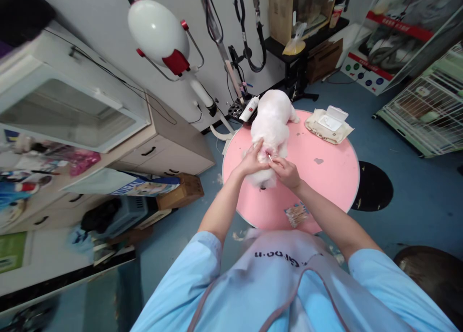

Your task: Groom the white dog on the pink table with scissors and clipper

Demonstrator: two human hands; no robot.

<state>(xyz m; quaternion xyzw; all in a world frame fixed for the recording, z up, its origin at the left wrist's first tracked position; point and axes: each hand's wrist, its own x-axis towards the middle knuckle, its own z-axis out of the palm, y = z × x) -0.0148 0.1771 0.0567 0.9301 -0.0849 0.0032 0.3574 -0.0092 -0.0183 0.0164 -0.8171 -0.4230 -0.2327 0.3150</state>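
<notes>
A white, short-clipped dog [273,112] is on a round pink table [307,153], its head toward me. My left hand [252,159] grips the dog's ear and spreads it, with thumb and fingers on either side of the pink inner ear. Between the pinched fingers of my right hand [285,172] is a thin cotton swab [270,158], its tip at the ear opening. How deep the tip sits is hidden. Several more cotton swabs [296,214] lie in a small pack near the table's front edge.
A pack of wipes [328,126] with its lid up lies at the table's right. A white bottle [249,109] stands beyond the left rim, by a lamp-like dryer [159,33] on a stand. Cabinets [155,153] line the left; a wire cage [430,100] is at right.
</notes>
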